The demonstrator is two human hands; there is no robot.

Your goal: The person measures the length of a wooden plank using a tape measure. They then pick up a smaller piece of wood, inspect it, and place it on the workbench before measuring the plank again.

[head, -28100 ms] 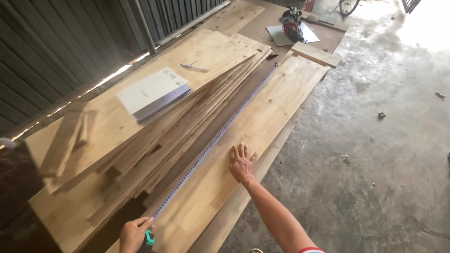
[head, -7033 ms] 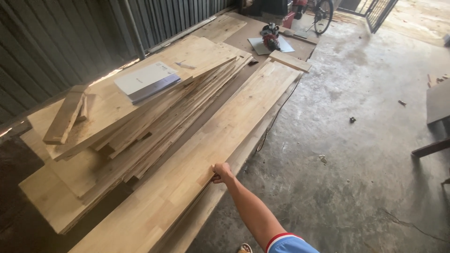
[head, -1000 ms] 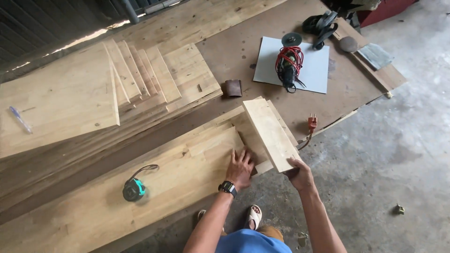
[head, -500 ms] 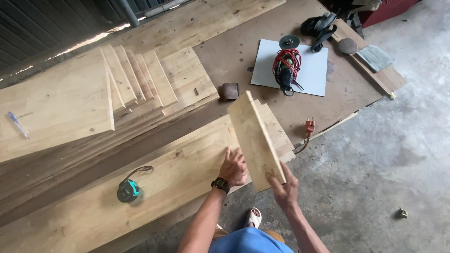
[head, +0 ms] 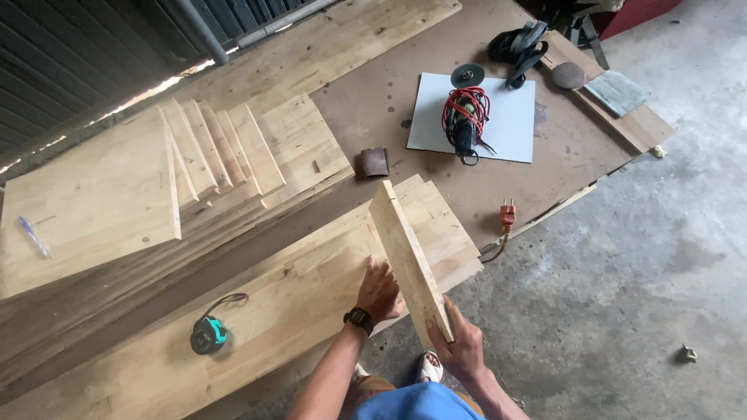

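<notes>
My right hand [head: 459, 350] grips the near end of a short wooden board [head: 405, 253], which is tilted up on its edge over the end of a long pale plank [head: 257, 319]. My left hand [head: 379, 289], with a dark wristwatch, rests with fingers spread on the long plank, touching the left face of the short board. A teal and black tape measure [head: 208, 334] lies on the same plank to the left of my hands.
A fanned stack of planks [head: 194, 155] lies at the left with a pen [head: 33, 236] on it. An angle grinder with red cable [head: 464, 117] sits on a white sheet [head: 506, 124]. An orange plug [head: 507, 214] hangs at the platform edge. Concrete floor lies to the right.
Over the last second my right hand has lifted the short board from lying flat across the plank's end to standing nearly on edge, drawing it towards me. The left hand stayed on the plank.
</notes>
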